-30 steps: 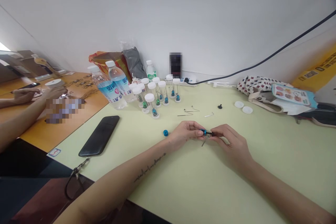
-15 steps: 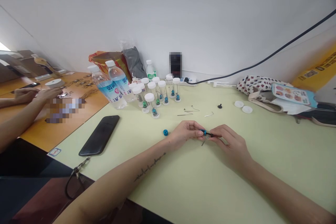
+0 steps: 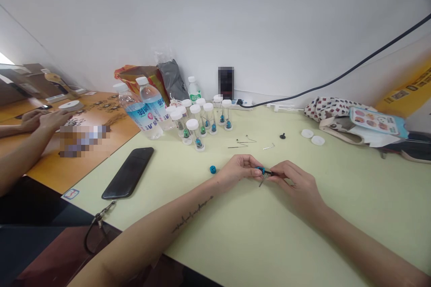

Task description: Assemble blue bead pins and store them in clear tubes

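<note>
My left hand point(image 3: 237, 171) pinches a small blue part point(image 3: 260, 170) just above the pale green table point(image 3: 235, 233). My right hand point(image 3: 298, 184) meets it from the right, its fingers closed on a thin dark tool point(image 3: 269, 172) whose tip sits in the blue part. A thin metal piece hangs below the two hands. A second blue part point(image 3: 213, 169) lies on the table left of my left hand. Thin metal keys point(image 3: 242, 143) lie a little farther back.
Several white-capped vials point(image 3: 198, 121) and two water bottles point(image 3: 143, 107) stand at the back left. A black phone point(image 3: 128, 172) lies to the left. Two white caps point(image 3: 313, 136), a black knob point(image 3: 282, 136) and a patterned bag point(image 3: 336, 110) are at the right. Another person's hands point(image 3: 43, 121) work at the wooden table.
My hands stay almost where they were, the fingers shifting slightly on the blue part and tool. The other person's hands have moved a little at the wooden table.
</note>
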### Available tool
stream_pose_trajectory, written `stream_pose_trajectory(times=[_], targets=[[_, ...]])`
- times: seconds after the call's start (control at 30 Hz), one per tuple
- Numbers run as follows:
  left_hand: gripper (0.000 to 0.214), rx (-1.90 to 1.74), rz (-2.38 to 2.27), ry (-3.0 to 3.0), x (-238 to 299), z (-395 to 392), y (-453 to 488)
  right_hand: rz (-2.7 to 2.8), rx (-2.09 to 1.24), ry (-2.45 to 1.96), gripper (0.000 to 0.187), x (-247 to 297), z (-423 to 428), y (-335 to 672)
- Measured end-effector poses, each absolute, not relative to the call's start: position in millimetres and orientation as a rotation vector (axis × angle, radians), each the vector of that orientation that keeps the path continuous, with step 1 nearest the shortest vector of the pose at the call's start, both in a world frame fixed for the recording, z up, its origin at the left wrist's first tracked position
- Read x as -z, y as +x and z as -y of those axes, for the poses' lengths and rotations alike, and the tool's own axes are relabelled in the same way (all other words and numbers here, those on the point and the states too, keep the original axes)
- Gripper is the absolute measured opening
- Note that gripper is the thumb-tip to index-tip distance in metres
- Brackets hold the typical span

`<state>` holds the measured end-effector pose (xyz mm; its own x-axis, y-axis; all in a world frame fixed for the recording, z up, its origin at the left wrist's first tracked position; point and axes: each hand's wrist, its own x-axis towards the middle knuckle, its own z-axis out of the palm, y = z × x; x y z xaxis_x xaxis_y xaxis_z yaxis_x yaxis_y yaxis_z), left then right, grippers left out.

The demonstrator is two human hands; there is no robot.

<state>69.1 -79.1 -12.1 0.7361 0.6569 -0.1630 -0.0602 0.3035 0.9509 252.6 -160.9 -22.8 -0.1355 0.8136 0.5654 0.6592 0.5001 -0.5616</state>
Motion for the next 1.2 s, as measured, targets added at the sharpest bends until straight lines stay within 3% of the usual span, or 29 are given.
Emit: stream_pose_trajectory(times=[1.2], targets=[[0.037, -0.519, -0.591, 1.204, 12.8, 79.6, 69.4, 1.798, -0.338, -1.373, 0.007, 23.4, 162.3, 253.3]])
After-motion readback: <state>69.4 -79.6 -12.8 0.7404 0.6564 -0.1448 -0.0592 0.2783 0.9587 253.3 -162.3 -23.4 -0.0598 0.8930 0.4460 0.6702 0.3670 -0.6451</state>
